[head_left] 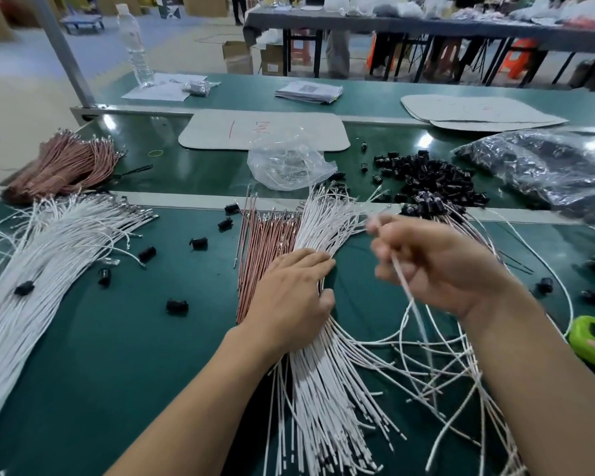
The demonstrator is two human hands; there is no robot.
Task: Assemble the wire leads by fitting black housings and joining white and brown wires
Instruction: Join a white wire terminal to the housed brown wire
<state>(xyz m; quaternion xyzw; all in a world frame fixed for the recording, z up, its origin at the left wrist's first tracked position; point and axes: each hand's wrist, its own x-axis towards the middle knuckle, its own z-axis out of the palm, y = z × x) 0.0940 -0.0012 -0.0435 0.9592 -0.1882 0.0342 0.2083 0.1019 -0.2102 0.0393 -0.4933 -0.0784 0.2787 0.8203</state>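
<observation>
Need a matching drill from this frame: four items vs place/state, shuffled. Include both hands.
Items
1. clear plastic water bottle
2. pile of small black plastic housings
3. left hand
4. right hand

Place/state
A. pinches a single white wire
B. stands upright at the left of the far green bench
C. rests flat on the fanned bundle of white wires
D. lies on the middle belt, right of the crumpled clear plastic bag

Pairs: 1-B, 2-D, 3-C, 4-A
</observation>
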